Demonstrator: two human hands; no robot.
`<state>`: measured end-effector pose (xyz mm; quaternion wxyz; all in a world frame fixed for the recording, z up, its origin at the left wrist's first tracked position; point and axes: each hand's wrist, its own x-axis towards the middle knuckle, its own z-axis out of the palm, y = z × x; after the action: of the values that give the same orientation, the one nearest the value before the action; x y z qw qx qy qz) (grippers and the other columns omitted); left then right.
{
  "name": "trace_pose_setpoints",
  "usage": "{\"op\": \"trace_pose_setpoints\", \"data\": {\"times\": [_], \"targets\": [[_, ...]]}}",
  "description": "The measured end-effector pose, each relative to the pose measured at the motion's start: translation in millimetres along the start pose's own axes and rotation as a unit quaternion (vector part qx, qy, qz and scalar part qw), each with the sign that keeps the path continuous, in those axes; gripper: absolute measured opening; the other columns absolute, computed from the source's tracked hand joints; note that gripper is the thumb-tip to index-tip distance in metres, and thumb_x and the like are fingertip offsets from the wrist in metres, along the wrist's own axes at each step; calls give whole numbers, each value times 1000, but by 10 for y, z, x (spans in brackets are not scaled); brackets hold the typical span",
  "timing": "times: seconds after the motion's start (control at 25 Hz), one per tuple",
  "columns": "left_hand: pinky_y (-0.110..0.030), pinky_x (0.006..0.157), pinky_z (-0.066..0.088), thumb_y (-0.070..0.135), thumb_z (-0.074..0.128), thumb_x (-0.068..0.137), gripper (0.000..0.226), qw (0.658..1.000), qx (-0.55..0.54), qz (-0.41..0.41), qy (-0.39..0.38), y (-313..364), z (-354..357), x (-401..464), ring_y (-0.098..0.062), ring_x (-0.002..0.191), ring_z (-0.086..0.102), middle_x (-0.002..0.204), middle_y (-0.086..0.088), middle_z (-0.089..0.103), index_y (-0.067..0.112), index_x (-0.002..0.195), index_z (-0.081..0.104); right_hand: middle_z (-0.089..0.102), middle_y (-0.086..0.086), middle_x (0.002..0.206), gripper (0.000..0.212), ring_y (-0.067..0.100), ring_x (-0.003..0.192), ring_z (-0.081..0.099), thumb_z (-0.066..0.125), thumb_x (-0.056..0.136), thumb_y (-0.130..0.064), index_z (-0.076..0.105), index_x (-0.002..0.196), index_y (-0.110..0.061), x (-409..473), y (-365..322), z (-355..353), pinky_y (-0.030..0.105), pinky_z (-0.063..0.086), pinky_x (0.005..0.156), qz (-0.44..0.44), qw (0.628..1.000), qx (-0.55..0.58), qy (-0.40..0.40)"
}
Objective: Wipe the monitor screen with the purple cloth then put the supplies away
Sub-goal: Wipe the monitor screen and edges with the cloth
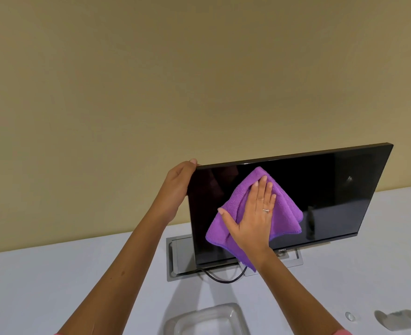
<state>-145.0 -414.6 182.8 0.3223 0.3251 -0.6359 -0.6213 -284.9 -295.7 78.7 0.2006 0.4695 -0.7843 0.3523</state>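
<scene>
Sitting nearest at 6 o'clock, a clear tray (208, 319) rests on the tabletop (78, 281). Beyond, the right hand (252, 221) presses flat, fingers straight, on the soft, light purple cloth (284, 213) mid-screen. Farther, the left hand (179, 189) grips the monitor (332, 189) at its 10 o'clock corner, a sensible hold for something probably tippy and fragile.

Soft, warm indoor light fills the scene evenly, tinting the wall (151, 81) yellowish with a gentle falloff toward its upper corners. The white desk (42, 286) looks cool and slightly bluish, with faint, diffuse shadows under the arms. The dark monitor screen (332, 189) is glossy and mirrors dim shapes plus one small bright glint. Wide-angle distortion bends and tilts straight edges. The clear tray (209, 320) at the bottom edge looks soft.
</scene>
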Motion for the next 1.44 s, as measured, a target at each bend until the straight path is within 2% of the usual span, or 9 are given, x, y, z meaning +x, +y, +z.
{"op": "trace_pose_setpoints", "data": {"times": [0.16, 0.28, 0.4, 0.56, 0.68, 0.88, 1.08, 1.24, 1.44], "targets": [[-37, 77, 27, 58, 47, 85, 58, 1000, 8, 14, 0, -51, -41, 15, -20, 83, 35, 88, -2, 39, 0, 82, 52, -14, 3, 159, 77, 27, 146, -9, 35, 93, -46, -7, 151, -15, 114, -102, 78, 50, 1, 118, 16, 999, -4, 40], [-38, 75, 29, 57, 45, 87, 62, 1000, 4, 21, -6, -56, -26, -4, -21, 81, 38, 87, -4, 43, -4, 86, 51, -17, -1, 159, 74, 29, 146, -12, 37, 91, -34, -5, 151, -22, 114, -209, 145, 53, -2, 116, -66, 997, -28, 42], [-39, 74, 36, 55, 44, 88, 62, 1000, -10, 23, -5, -57, -8, -23, -22, 79, 46, 85, -8, 52, -6, 93, 52, -13, 2, 160, 73, 30, 146, -9, 37, 91, -38, -1, 152, -23, 26, -408, 240, 53, -3, 116, -160, 986, -48, 19], [-32, 79, 49, 54, 39, 87, 43, 1000, 6, 10, 21, -82, -23, -22, -15, 83, 64, 84, -2, 69, 23, 82, 68, -16, 2, 159, 80, 27, 146, -10, 38, 88, -41, -5, 151, -18, -248, -490, 329, 49, -3, 116, -232, 968, -96, -10], [-29, 75, 50, 57, 40, 84, 41, 999, -34, -27, 15, -98, -41, 6, -12, 80, 66, 81, 2, 70, 30, 75, 70, -19, 4, 158, 84, 27, 146, -14, 37, 83, -37, -7, 151, -14, -324, -285, 291, 48, -3, 115, -206, 970, -130, -12], [-19, 63, 53, 59, 43, 78, 40, 998, -38, -43, 9, -88, -67, 30, -7, 76, 67, 75, 7, 69, 31, 70, 71, -21, -2, 158, 71, 25, 146, -13, 32, 90, -35, 2, 151, -15, -21, 65, 56, 48, -6, 116, -62, 994, -85, 10], [-21, 76, 53, 48, 36, 96, 44, 992, -100, -26, -78, -73, -146, -25, -16, 102, 67, 106, -2, 73, 24, 101, 74, -14, -6, 159, 74, 24, 147, -10, 36, 90, -40, -1, 151, -22, 206, -255, 71, 51, -7, 117, -212, 976, -56, 1], [-25, 86, 53, 45, 34, 99, 47, 987, -130, -44, -86, -34, -174, -74, -17, 110, 63, 112, -6, 71, 17, 106, 71, -7, -7, 160, 71, 24, 148, 0, 42, 89, -36, 12, 151, -20, 190, -501, 151, 51, -2, 117, -279, 959, -41, 5], [-27, 92, 52, 48, 36, 96, 48, 987, -117, -59, -91, -3, -179, -106, -20, 111, 63, 112, -8, 71, 16, 105, 71, -5, -4, 161, 74, 23, 148, 3, 44, 88, -35, 10, 152, -17, 148, -594, 171, 52, 1, 118, -295, 954, -51, 8]]}}
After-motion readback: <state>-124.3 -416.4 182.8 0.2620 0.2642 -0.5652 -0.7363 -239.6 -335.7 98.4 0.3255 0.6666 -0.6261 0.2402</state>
